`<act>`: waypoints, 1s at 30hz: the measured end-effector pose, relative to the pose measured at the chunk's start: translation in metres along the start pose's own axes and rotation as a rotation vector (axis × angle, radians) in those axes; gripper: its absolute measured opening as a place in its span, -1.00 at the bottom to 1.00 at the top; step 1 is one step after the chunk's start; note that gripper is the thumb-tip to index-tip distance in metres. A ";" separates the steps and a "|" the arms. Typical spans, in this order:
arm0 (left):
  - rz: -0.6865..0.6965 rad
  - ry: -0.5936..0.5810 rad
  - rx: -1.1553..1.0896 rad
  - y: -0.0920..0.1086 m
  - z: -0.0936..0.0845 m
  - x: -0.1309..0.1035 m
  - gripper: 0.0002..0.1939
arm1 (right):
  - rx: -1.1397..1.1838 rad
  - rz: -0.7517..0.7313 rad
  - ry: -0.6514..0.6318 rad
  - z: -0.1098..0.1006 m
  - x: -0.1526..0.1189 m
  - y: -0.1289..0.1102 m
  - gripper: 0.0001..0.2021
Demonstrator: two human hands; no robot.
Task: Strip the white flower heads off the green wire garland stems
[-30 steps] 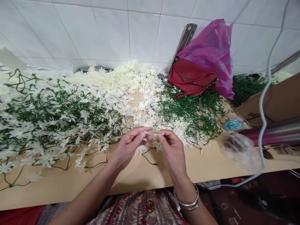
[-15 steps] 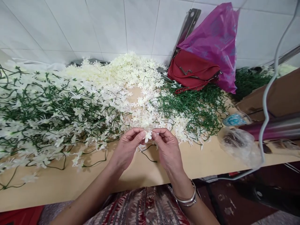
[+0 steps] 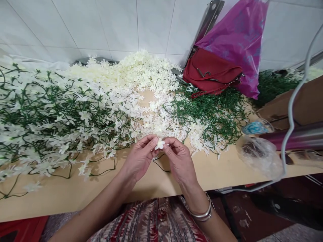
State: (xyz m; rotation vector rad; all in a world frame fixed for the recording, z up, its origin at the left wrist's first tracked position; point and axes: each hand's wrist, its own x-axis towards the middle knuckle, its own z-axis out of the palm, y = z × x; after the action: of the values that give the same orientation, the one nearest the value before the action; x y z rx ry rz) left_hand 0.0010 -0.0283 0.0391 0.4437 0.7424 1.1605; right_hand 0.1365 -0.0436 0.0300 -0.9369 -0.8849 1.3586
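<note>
A small white flower (image 3: 159,145) is pinched between both hands above the table's front part. My left hand (image 3: 141,157) is closed on its left side, thumb and forefinger together. On the right side my right hand (image 3: 179,158) is closed on it too. A dark green stem (image 3: 161,166) shows below, between the hands; whether it joins the flower is hidden. Loose white flower pieces (image 3: 161,122) lie just beyond the fingers. To the left spreads a big heap of white flowers on green stems (image 3: 60,114). Green stems without flowers (image 3: 207,109) lie at the right.
Cream blossoms (image 3: 136,70) are piled by the tiled wall. A red bag (image 3: 210,72) and a purple plastic bag (image 3: 237,40) stand at the back right. A clear plastic bag (image 3: 259,156), a cardboard box (image 3: 300,101) and a grey cable (image 3: 290,111) are at the right.
The flower between my fingers has turned so its petals face up more plainly. My hands have barely moved; the view has shifted slightly.
</note>
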 end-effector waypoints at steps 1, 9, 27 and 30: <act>-0.010 0.010 -0.026 -0.001 0.000 0.000 -0.68 | -0.005 -0.010 0.006 0.000 0.000 -0.001 -0.86; -0.035 0.074 -0.106 -0.005 0.001 -0.001 -0.62 | -0.046 -0.024 0.035 -0.001 -0.005 -0.002 -0.87; -0.059 0.090 -0.088 -0.017 0.007 -0.005 -0.63 | -0.263 -0.176 0.126 0.005 -0.008 -0.003 -0.94; 0.045 0.064 0.041 -0.017 0.005 -0.008 -0.68 | -0.243 -0.146 0.109 0.003 -0.005 -0.002 -0.91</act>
State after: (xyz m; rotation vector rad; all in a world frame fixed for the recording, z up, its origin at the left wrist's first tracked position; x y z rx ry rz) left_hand 0.0143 -0.0409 0.0341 0.4614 0.8166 1.2078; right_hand 0.1343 -0.0481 0.0328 -1.0987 -1.0297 1.0814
